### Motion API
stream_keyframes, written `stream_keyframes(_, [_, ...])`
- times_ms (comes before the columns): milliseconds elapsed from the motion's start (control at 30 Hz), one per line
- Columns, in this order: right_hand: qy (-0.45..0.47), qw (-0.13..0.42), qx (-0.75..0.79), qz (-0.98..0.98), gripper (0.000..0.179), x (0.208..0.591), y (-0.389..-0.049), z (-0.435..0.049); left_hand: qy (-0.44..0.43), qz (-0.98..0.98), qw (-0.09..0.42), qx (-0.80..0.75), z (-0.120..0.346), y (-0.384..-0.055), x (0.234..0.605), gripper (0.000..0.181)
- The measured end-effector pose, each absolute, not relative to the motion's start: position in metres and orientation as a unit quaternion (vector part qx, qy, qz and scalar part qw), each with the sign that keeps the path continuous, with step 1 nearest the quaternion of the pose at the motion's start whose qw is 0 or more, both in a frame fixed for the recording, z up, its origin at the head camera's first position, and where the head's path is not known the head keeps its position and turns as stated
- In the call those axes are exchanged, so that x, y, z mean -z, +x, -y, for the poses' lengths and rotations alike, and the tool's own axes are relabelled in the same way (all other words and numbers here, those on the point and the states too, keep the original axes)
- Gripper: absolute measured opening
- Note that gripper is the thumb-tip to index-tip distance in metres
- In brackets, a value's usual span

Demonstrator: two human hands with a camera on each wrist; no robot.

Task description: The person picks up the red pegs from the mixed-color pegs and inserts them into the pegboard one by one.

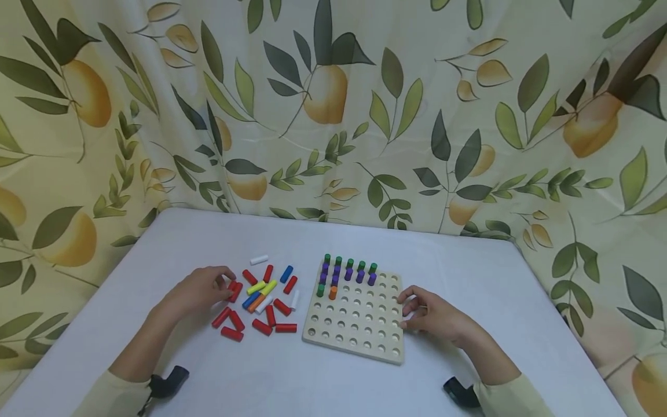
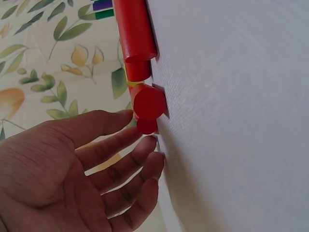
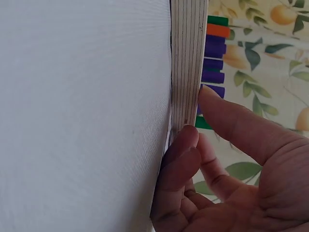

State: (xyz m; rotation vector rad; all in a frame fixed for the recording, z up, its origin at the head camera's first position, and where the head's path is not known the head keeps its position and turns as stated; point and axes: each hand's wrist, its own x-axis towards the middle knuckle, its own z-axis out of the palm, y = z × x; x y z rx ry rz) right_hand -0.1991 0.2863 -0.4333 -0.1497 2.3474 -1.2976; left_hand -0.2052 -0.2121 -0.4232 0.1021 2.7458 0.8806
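By the left hand (image 1: 198, 289), whose grasp is unclear, a red cylindrical peg (image 1: 236, 292) is slanting away-right on the white desk (image 1: 292, 385); the right hand (image 1: 432, 315) is pinching a pale wooden board (image 1: 354, 353) holding upright green, purple, orange pegs (image 1: 348, 275).

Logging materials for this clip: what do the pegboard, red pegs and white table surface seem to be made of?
Pegboard: probably plywood, pale and matte; thin parallel layers show along its edge.
Red pegs: perhaps painted wood, possibly plastic; smooth and evenly coloured, with no grain visible.
White table surface: likely woven fabric, matte; the wrist views show a fine weave-like texture.
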Motion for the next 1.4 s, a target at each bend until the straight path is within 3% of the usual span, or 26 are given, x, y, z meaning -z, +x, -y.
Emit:
stream_keyframes(400, [-0.047,0.23,0.495,-0.837,0.052,0.433,-0.196,-0.288,0.046,-0.939,0.12,-0.318,0.214,-0.202,0.425,0.04])
stream_keyframes(733, [-0.045,0.226,0.481,-0.846,0.052,0.434,-0.193,-0.286,0.048,-0.94,0.092,-0.326,0.217,-0.201,0.422,0.027])
stream_keyframes(933, [-0.053,0.223,0.483,-0.845,0.052,0.432,-0.193,-0.286,0.061,-0.937,0.085,-0.332,0.222,-0.204,0.422,0.037])
stream_keyframes(1167, [-0.058,0.222,0.489,-0.842,0.053,0.432,-0.193,-0.287,0.094,-0.941,0.064,-0.317,0.226,-0.205,0.418,0.014])
stream_keyframes(1400, [-0.047,0.225,0.475,-0.849,0.053,0.433,-0.191,-0.287,0.103,-0.939,0.034,-0.325,0.223,-0.203,0.419,0.017])
